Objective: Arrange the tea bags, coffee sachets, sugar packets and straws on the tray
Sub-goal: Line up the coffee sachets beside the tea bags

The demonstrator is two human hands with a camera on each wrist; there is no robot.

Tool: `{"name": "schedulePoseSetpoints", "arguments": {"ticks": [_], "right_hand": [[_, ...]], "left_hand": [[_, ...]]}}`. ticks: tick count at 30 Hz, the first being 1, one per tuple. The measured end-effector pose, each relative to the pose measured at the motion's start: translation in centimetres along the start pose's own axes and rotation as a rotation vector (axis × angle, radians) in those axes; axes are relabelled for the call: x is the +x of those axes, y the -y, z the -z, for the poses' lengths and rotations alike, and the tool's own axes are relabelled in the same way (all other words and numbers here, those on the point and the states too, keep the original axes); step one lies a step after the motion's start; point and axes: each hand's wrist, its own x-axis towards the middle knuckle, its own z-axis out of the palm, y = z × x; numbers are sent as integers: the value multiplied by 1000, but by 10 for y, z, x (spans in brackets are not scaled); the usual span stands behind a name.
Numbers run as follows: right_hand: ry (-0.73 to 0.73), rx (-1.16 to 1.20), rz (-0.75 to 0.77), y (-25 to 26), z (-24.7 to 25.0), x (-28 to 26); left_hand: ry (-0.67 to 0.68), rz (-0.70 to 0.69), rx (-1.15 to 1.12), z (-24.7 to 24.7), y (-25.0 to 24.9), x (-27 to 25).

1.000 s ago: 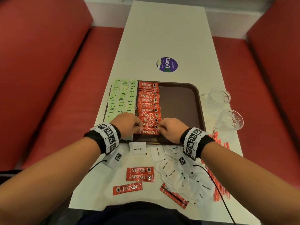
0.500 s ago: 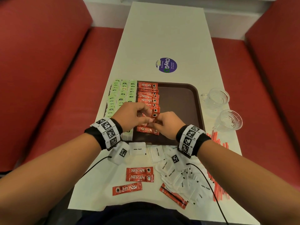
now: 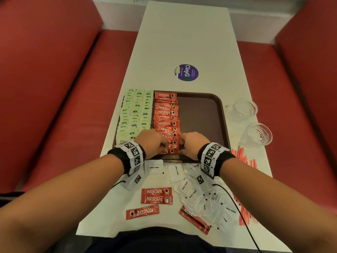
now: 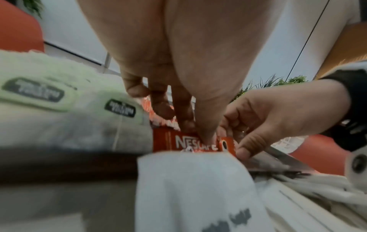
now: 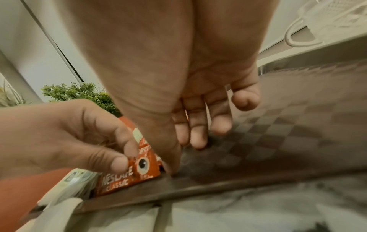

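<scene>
table, tray: left hand pinches nearest coffee sachet; right hand loose-fingered, thumb against it.

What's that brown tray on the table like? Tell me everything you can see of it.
The tray is dark brown, plastic-looking, rectangular with rounded corners, a low raised rim and a checkered floor. It lies flat on the white table. Green tea bags fill its left side, overlapping red coffee sachets run beside them, its right part is bare. At its near rim the left hand and right hand touch the nearest sachet.
</scene>
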Motion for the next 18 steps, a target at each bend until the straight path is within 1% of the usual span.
{"name": "schedulePoseSetpoints", "arguments": {"ticks": [5, 9, 11, 18], "right_hand": [[-24, -9, -21, 4, -10, 11], [-36, -6, -23, 4, -12, 13], [-41, -13, -30, 4, -12, 14], [-34, -7, -64, 5, -5, 8]], "left_hand": [[-93, 1, 42, -6, -2, 6], [-36, -23, 122, -6, -1, 3], [-23, -10, 134, -5, 0, 4], [-30, 29, 114, 0, -4, 9]]}}
